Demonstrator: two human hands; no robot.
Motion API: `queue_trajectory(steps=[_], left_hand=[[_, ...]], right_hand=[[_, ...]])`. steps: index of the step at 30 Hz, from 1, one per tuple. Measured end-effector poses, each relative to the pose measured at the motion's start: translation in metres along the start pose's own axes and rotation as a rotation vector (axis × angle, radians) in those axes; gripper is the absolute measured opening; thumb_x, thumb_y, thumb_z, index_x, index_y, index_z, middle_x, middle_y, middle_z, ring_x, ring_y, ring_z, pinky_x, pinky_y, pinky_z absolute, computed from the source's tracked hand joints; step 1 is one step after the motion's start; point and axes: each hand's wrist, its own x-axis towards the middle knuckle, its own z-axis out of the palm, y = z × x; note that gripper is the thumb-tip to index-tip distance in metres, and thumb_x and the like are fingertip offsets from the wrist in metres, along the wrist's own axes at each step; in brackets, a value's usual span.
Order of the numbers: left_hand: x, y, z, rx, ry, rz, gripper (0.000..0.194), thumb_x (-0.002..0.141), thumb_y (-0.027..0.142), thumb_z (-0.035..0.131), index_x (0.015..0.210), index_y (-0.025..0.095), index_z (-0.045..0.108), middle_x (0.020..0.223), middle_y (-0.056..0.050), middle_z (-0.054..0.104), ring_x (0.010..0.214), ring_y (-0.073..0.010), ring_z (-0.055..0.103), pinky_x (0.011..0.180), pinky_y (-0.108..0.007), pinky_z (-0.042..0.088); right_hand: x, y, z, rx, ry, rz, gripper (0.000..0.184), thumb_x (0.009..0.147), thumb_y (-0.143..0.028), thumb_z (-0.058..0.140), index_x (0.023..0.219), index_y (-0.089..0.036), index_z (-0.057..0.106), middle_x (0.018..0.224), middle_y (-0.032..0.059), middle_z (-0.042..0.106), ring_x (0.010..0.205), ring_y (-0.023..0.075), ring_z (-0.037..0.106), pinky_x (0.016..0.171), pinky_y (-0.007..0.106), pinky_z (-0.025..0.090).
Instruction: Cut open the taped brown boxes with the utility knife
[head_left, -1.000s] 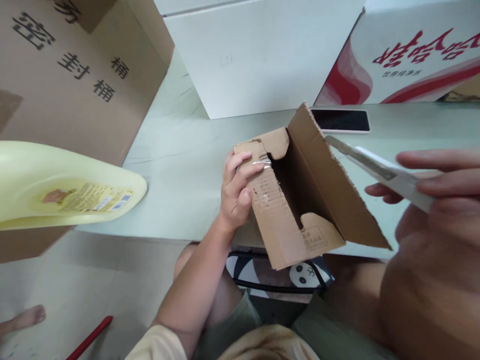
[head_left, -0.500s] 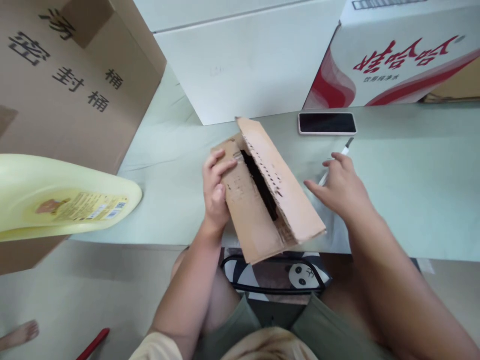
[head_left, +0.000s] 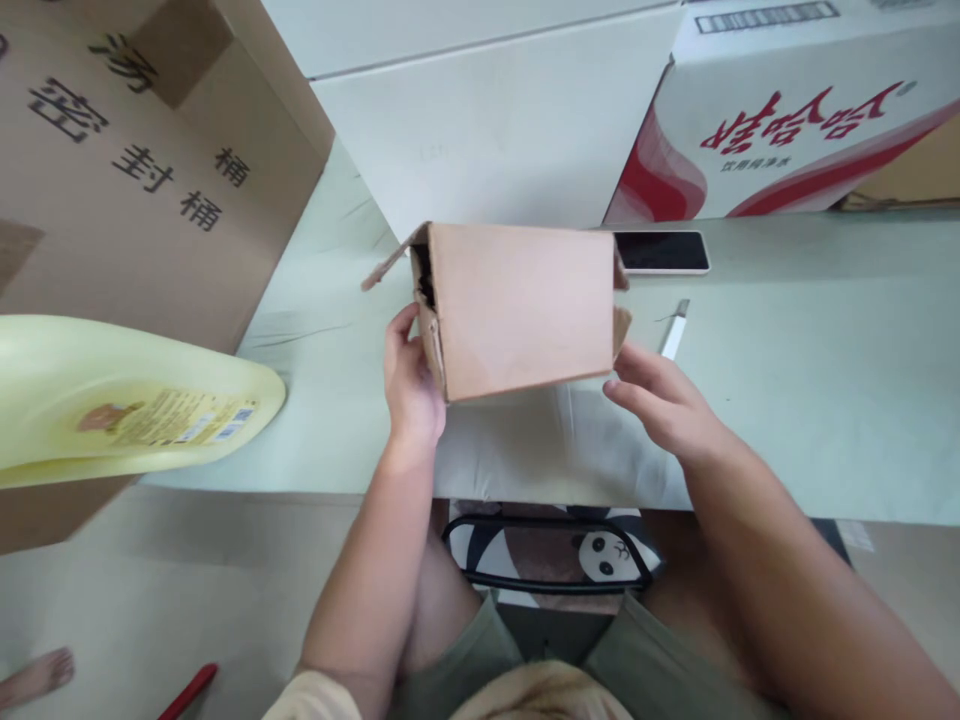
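Observation:
A small brown cardboard box (head_left: 525, 310) is held up over the table with a plain side facing me. Its end flaps stand loose, and a dark gap shows at the left end. My left hand (head_left: 414, 385) grips that left end, its fingers partly hidden behind the cardboard. At the lower right corner is my right hand (head_left: 664, 400), thumb and fingers apart, fingertips by the flap; whether they press on it is hard to see. A white utility knife (head_left: 675, 332) lies on the table just beyond the right hand.
Behind the box, a phone (head_left: 667, 252) lies partly covered. White cartons (head_left: 495, 140) and a red-and-white carton (head_left: 795, 130) line the back. On the left are a big brown carton (head_left: 150, 230) and a pale yellow bottle (head_left: 142, 395). The table's front edge runs above my lap.
The box has been turned so a plain side faces me instead of the open flaps. My right hand has left the knife on the table and come to the box's right end.

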Motion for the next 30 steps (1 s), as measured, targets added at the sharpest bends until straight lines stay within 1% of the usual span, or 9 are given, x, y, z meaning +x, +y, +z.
queue_trajectory(steps=[2, 4, 8, 11, 14, 17, 22, 25, 30], left_hand=[[-0.006, 0.008, 0.013, -0.102, 0.045, -0.120, 0.064, 0.085, 0.073, 0.072, 0.127, 0.026, 0.069, 0.129, -0.010, 0.073, 0.127, -0.0324, 0.069, 0.100, -0.041, 0.060], [-0.009, 0.015, 0.020, -0.160, -0.007, -0.131, 0.067, 0.077, 0.074, 0.077, 0.125, 0.026, 0.070, 0.138, -0.011, 0.070, 0.135, -0.0349, 0.064, 0.106, -0.043, 0.058], [-0.011, 0.025, 0.021, -0.226, -0.155, 0.079, 0.067, 0.078, 0.077, 0.073, 0.127, 0.031, 0.071, 0.149, -0.007, 0.065, 0.153, -0.0368, 0.048, 0.124, -0.048, 0.045], [-0.017, 0.026, 0.013, -0.227, -0.221, 0.117, 0.067, 0.082, 0.080, 0.068, 0.128, 0.032, 0.072, 0.142, -0.007, 0.070, 0.150, -0.0374, 0.052, 0.125, -0.050, 0.045], [-0.024, 0.020, 0.002, -0.144, -0.266, 0.062, 0.073, 0.077, 0.084, 0.071, 0.126, 0.029, 0.074, 0.126, -0.009, 0.077, 0.140, -0.0368, 0.063, 0.118, -0.048, 0.053], [-0.024, 0.015, -0.006, -0.023, -0.325, 0.036, 0.079, 0.067, 0.077, 0.086, 0.126, 0.027, 0.073, 0.122, -0.011, 0.079, 0.134, -0.0365, 0.068, 0.114, -0.047, 0.057], [-0.018, 0.022, 0.001, 0.175, -0.312, -0.003, 0.076, 0.071, 0.074, 0.085, 0.125, 0.021, 0.072, 0.125, -0.017, 0.078, 0.129, -0.0362, 0.071, 0.111, -0.049, 0.059], [-0.017, 0.028, 0.006, 0.232, -0.365, -0.076, 0.077, 0.076, 0.078, 0.079, 0.121, 0.017, 0.073, 0.125, -0.021, 0.078, 0.129, -0.0366, 0.071, 0.114, -0.049, 0.057], [-0.017, 0.031, 0.006, 0.271, -0.432, -0.125, 0.082, 0.074, 0.083, 0.077, 0.121, 0.015, 0.074, 0.127, -0.023, 0.077, 0.132, -0.0379, 0.070, 0.115, -0.051, 0.056]], right_hand=[[-0.001, 0.006, 0.002, 0.052, 0.075, -0.034, 0.042, 0.094, -0.058, 0.068, 0.125, -0.031, 0.068, 0.127, 0.0070, 0.074, 0.126, 0.0297, 0.068, 0.117, 0.053, 0.052], [-0.001, 0.013, 0.004, 0.076, 0.150, -0.061, 0.048, 0.093, -0.061, 0.068, 0.132, -0.033, 0.062, 0.125, 0.0070, 0.073, 0.121, 0.0291, 0.070, 0.112, 0.052, 0.055], [-0.001, 0.017, 0.005, 0.030, 0.317, -0.122, 0.062, 0.092, -0.069, 0.065, 0.144, -0.036, 0.053, 0.138, 0.0101, 0.066, 0.119, 0.0295, 0.069, 0.101, 0.050, 0.060], [-0.002, 0.012, 0.003, -0.091, 0.417, -0.166, 0.053, 0.094, -0.069, 0.062, 0.135, -0.034, 0.064, 0.141, 0.0110, 0.063, 0.128, 0.0318, 0.065, 0.106, 0.052, 0.058], [-0.003, 0.007, 0.000, -0.210, 0.306, -0.187, 0.043, 0.098, -0.066, 0.059, 0.113, -0.029, 0.077, 0.132, 0.0114, 0.069, 0.130, 0.0338, 0.064, 0.115, 0.056, 0.052], [-0.004, 0.010, 0.000, -0.219, 0.201, -0.174, 0.044, 0.098, -0.064, 0.061, 0.121, -0.030, 0.076, 0.132, 0.0103, 0.072, 0.128, 0.0328, 0.067, 0.116, 0.056, 0.051], [-0.006, 0.029, 0.003, -0.119, 0.173, 0.038, 0.078, 0.093, -0.069, 0.066, 0.158, -0.032, 0.048, 0.140, 0.0119, 0.069, 0.133, 0.0339, 0.065, 0.120, 0.060, 0.046], [-0.005, 0.037, 0.005, -0.063, 0.123, 0.142, 0.097, 0.087, -0.070, 0.073, 0.166, -0.030, 0.032, 0.139, 0.0142, 0.070, 0.131, 0.0348, 0.066, 0.119, 0.061, 0.047], [-0.002, 0.037, 0.010, 0.061, 0.070, 0.141, 0.109, 0.082, -0.061, 0.082, 0.167, -0.032, 0.021, 0.144, 0.0134, 0.067, 0.129, 0.0316, 0.069, 0.117, 0.055, 0.051]])
